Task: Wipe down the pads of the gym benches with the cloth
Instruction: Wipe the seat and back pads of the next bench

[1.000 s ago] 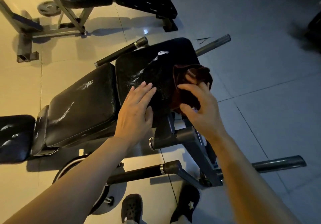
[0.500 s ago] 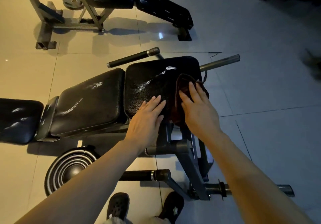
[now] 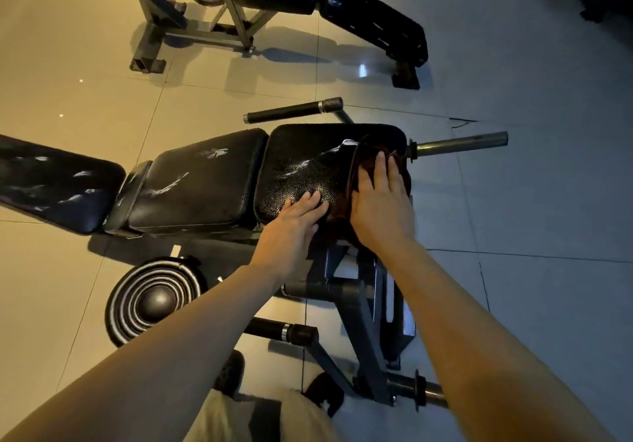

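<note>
A black gym bench lies across the middle of the view with three pads in a row. The end pad (image 3: 308, 160) is pebbled and shiny. A dark reddish cloth (image 3: 363, 153) lies spread on that pad's right side. My right hand (image 3: 380, 201) presses flat on the cloth with straight fingers. My left hand (image 3: 294, 222) rests flat on the pad's near edge, just left of the cloth. The middle pad (image 3: 202, 181) and the far-left pad (image 3: 58, 181) show white scuffs.
A second bench (image 3: 342, 6) with a metal frame stands at the back. A ribbed round disc (image 3: 154, 299) lies on the tiled floor near my left arm. Steel bars (image 3: 459, 143) stick out from the bench's end, and its frame (image 3: 363, 304) stands before my feet.
My right hand lowered the bunched cloth onto the pad, flattened on it and slid it toward the pad's far right. My left hand stayed on the pad's near edge. The view pulled back.
</note>
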The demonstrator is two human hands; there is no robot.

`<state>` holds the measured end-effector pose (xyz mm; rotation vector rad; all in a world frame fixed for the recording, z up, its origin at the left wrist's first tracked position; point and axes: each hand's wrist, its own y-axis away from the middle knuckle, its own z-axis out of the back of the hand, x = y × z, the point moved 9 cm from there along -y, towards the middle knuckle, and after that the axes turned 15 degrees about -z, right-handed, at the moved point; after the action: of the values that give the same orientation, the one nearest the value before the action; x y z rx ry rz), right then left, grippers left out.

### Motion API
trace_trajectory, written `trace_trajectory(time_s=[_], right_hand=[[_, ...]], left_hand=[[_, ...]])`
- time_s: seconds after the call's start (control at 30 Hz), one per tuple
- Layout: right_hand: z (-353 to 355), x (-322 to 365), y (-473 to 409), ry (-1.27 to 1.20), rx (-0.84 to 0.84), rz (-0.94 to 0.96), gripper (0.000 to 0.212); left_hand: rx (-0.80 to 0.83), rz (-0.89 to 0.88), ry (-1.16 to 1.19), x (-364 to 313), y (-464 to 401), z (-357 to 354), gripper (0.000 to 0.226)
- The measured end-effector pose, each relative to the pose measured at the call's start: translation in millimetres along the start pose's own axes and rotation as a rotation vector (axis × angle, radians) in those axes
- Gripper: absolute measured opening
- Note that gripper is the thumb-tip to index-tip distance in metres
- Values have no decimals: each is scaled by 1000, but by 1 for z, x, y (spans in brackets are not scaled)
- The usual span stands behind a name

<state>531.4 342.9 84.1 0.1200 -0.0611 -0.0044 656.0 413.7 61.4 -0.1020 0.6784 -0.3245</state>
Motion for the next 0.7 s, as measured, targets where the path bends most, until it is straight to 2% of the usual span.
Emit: trace_trajectory(time_s=[0.13, 0.27, 0.33, 0.4, 0.5, 0.57, 0.63, 0.7], right_hand=[[1, 9, -31, -29, 41, -17, 55], [-2, -1, 18, -3, -5, 5, 53], [-5, -7, 29, 23, 23, -27, 53], [-3, -8, 9, 17, 35, -80, 53], [4, -4, -46, -62, 62, -188, 55], [3, 3, -78, -84, 120, -239, 60], [-1, 22, -90, 8, 122, -182, 62], [-6, 42, -81, 59, 97, -94, 60]], left_hand=[[-17, -32, -4, -2, 0, 2, 44], [-65, -75, -33, 12, -3, 13, 44], [-123, -75, -36, 27, -9, 28, 52], [-117, -60, -35, 45, -21, 44, 69], [115, -30, -47, 76, -46, 47, 103], [285, -14, -69, 89, -59, 39, 118], [374, -14, -62, 97, -66, 32, 122], [391, -25, -71, 98, -66, 28, 122]])
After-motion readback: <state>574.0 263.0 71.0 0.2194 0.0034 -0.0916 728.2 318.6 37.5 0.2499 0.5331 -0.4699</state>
